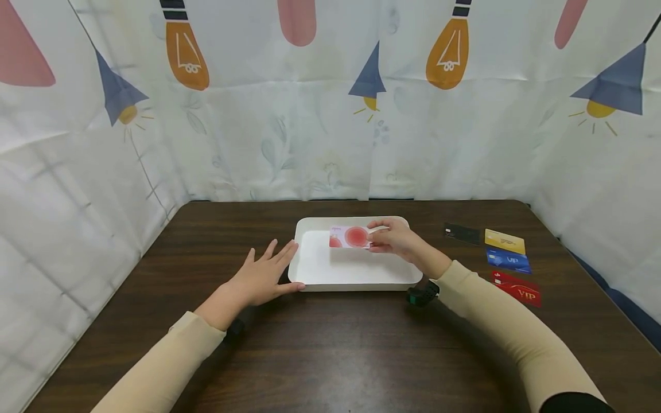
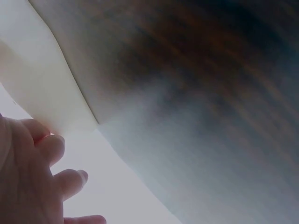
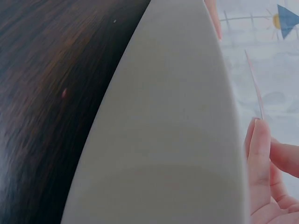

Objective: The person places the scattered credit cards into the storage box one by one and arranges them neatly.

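- Far left, on to a hanging white fabric curtain [image 1: 268,115], printed with blue lamps and orange bulbs and running along behind to the right side too.
- Below, a dark brown wood-grain table [image 1: 155,275], crossed from the left by a long cream sleeve [image 1: 160,367].
- Out of that sleeve, a bare left hand [image 1: 260,279] with fingers straight and fanned wide, gripping nothing, right at the left side and near corner of the tray.
- Mid-table now: a shallow white rectangular tray [image 1: 356,287] with rounded corners.
- And above it, held up over a soft shadow: a pink-and-white rectangular card [image 1: 343,236] with a big red disc, edge-on and thin in the right wrist view.
- At its right end, a bare right hand [image 1: 396,238], pinching it between thumb and fingertips.
- At that wrist, a small black device [image 1: 422,293].
- Further right, flat on the wood: a black rectangular card [image 1: 462,233], then a yellow rectangular card [image 1: 505,241].
- Just in front of the yellow, a blue rectangular card [image 1: 508,260] lettered VIP; nearer still, beside the right sleeve [image 1: 508,321], a red rectangular card [image 1: 518,288], also VIP.
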Available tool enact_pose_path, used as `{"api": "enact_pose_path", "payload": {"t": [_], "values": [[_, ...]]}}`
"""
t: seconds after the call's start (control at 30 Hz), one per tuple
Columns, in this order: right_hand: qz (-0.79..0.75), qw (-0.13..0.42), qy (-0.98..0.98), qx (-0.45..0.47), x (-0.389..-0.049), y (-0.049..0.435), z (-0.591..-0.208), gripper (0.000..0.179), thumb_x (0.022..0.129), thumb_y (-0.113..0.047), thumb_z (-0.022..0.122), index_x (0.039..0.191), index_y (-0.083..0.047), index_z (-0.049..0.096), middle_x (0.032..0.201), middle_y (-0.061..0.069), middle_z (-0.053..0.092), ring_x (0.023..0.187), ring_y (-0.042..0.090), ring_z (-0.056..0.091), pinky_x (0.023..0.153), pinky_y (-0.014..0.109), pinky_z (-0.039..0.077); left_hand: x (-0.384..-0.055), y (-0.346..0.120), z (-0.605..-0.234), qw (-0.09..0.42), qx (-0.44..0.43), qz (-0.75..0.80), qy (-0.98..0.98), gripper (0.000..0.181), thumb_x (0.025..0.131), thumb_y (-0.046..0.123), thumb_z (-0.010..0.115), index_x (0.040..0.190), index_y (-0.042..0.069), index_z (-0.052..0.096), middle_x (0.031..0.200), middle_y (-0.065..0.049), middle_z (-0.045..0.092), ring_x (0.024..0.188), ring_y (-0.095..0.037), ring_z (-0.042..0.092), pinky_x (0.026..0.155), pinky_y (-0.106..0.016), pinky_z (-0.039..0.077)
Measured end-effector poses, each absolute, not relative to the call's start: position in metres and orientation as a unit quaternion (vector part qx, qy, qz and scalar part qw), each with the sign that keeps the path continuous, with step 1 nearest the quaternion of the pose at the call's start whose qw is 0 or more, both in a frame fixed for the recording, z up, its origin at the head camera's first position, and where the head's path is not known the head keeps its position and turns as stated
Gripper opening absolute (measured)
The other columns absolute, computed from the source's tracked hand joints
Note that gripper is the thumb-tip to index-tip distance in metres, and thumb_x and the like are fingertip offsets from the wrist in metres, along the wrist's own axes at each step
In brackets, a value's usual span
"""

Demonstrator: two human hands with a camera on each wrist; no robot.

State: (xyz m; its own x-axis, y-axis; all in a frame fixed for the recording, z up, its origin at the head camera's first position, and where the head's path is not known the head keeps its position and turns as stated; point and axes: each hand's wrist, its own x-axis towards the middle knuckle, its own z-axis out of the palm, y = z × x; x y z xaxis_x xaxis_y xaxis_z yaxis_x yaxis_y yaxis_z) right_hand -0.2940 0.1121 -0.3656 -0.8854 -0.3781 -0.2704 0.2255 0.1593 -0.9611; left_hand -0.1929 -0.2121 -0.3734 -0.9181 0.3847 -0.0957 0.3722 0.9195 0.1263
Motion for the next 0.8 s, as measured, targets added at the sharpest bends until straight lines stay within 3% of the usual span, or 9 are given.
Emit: {"api": "enact_pose_path", "payload": {"t": [0.8], "values": [[-0.68,0.227,0.697,-0.002,-0.299,0.062,-0.374,0.04,0.1,0.002,0.063,0.138,0.003,0.05,0.104,0.015,0.059,0.076,0.017,0.064,0.069,0.025,0.06,-0.197,-0.214,-0.375,0.064,0.191,0.055,0.978,0.099,0.095,0.07,0.056,0.165,0.011,0.019,0.17,-0.01,0.02,0.154,-0.043,0.013,0.114,-0.075,0.011]]}}
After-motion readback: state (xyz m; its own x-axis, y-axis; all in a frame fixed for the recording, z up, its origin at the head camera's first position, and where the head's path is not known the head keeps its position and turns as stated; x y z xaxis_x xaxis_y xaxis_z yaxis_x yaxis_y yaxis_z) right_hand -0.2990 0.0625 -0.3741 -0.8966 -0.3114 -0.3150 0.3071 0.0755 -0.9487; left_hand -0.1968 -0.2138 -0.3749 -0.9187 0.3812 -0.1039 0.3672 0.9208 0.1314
